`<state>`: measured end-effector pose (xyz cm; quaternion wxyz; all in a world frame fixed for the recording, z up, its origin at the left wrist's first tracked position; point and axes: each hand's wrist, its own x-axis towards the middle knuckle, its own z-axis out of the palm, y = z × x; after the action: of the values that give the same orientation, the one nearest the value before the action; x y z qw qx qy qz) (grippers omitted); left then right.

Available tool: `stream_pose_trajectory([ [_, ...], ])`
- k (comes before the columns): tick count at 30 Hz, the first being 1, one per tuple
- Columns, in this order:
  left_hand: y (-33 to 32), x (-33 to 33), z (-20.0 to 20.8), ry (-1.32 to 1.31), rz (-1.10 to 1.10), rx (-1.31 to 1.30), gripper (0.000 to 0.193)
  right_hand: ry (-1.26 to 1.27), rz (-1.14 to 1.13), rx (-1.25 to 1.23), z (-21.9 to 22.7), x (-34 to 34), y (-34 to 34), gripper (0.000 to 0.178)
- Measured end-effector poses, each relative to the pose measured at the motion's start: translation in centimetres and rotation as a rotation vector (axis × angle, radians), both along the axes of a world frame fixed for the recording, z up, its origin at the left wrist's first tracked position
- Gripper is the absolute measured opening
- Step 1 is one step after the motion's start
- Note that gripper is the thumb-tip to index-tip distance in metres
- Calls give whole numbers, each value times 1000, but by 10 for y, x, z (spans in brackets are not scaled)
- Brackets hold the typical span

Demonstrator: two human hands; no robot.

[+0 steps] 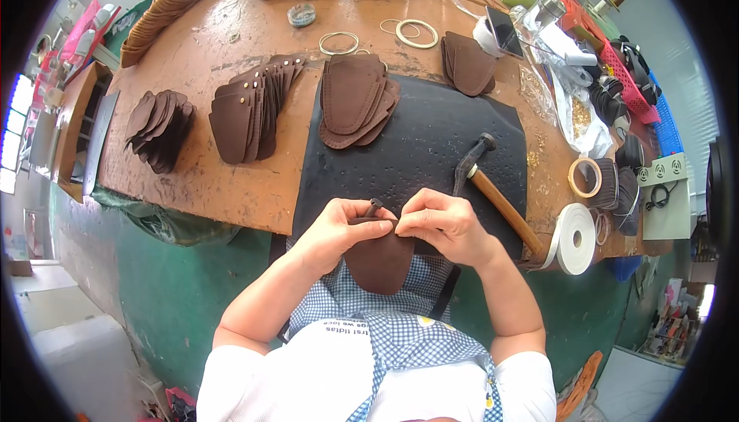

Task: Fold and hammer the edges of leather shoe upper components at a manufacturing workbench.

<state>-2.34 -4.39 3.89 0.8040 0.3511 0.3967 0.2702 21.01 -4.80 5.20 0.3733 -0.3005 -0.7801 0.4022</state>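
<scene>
A brown leather piece [380, 265] with a rounded lower end hangs over my lap at the table's front edge. My left hand [336, 229] is closed on its upper edge, with a short dark metal tool [374, 206] sticking up between thumb and fingers. At the same edge my right hand [445, 223] pinches with thumb and forefinger; anything small between those fingertips is hidden. Just beyond both hands lies a black mat [431, 152] with many dents. On its right part rests a hammer [502, 205], wooden handle toward me. A stack of stitched brown leather pieces [356, 98] overlaps the mat's far left corner.
Brown leather stacks [160, 129] and riveted pieces [250, 110] lie on the left. Farther back are cord rings [416, 35], a small round container [302, 15] and another leather stack [467, 66]. A white tape roll [576, 239] stands at the right edge, near clutter.
</scene>
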Motion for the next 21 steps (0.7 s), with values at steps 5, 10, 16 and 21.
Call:
stream_pose_trajectory([
  [5, -2, 1, -2, -55, 15, -33, 20, -32, 66, -11, 3, 4, 4, 13],
  [10, -3, 4, -6, -39, 69, 38, 20, 67, -136, -138, -9, -6, -9, 13],
  [16, -3, 7, -1, 120, 71, 154, 18, 147, -166, -286, -11, -7, -9, 10],
  [21, -5, 10, -4, 116, 121, 185, 16, 228, -218, -493, -11, -9, -15, 14],
])
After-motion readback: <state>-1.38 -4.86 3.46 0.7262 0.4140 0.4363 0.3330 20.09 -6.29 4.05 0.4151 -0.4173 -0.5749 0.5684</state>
